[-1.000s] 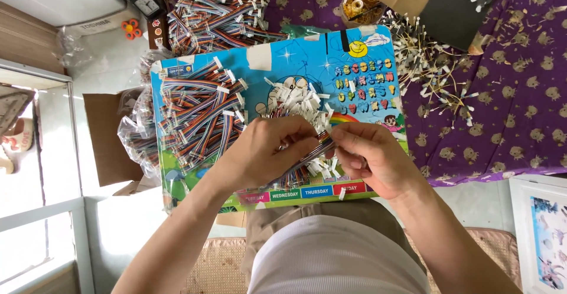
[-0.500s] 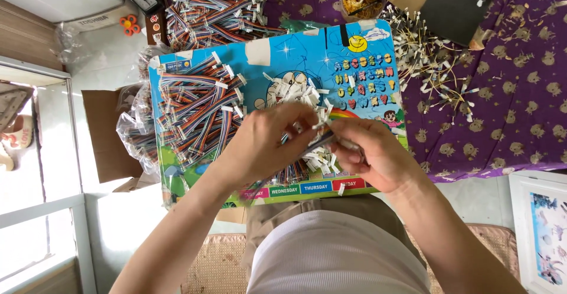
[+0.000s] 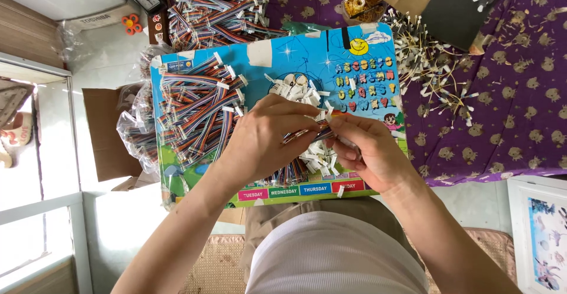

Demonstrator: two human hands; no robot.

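Ribbon cable (image 3: 307, 133) sits pinched between your two hands over the middle of the blue picture board (image 3: 295, 58) on your lap. Your left hand (image 3: 269, 137) is closed around it, and your right hand (image 3: 369, 152) grips its white connector end. I count two cable heaps: one pile (image 3: 198, 111) on the board's left part, another heap (image 3: 215, 7) beyond its far edge. White connectors (image 3: 295, 87) are too many to count, and your hands hide plenty. Loose wires (image 3: 431, 69) lie right of the board.
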